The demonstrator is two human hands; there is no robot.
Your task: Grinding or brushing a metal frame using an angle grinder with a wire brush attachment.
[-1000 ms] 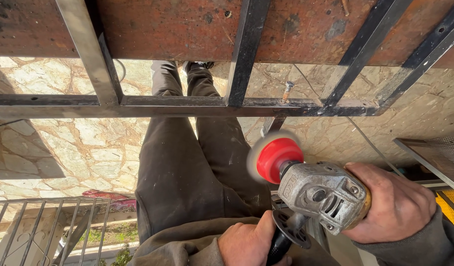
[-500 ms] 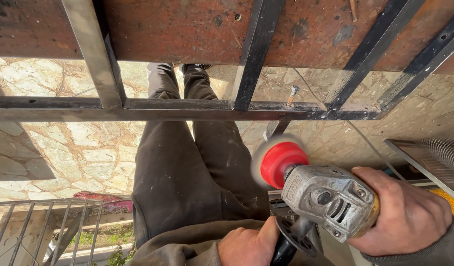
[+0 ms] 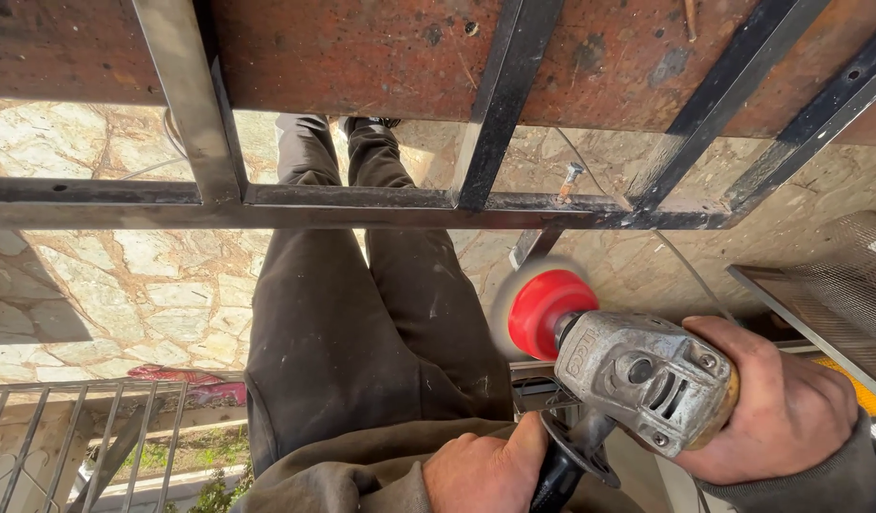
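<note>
The angle grinder (image 3: pixel 647 380) has a dull silver-grey head, a bright red hub (image 3: pixel 542 312) and a black side handle (image 3: pixel 566 470). The metal frame (image 3: pixel 362 204) is dark grey-black with bare steel patches, and behind it the panel (image 3: pixel 362 47) is rust-brown. The trousers (image 3: pixel 362 323) are dark brown; the stone floor (image 3: pixel 124 294) is a beige, irregular mosaic

grinder (image 3: pixel 647 380): dull scuffed grey metal | frame (image 3: pixel 362 204): dark matt steel | panel (image 3: pixel 362 47): rough rusty metal
</note>
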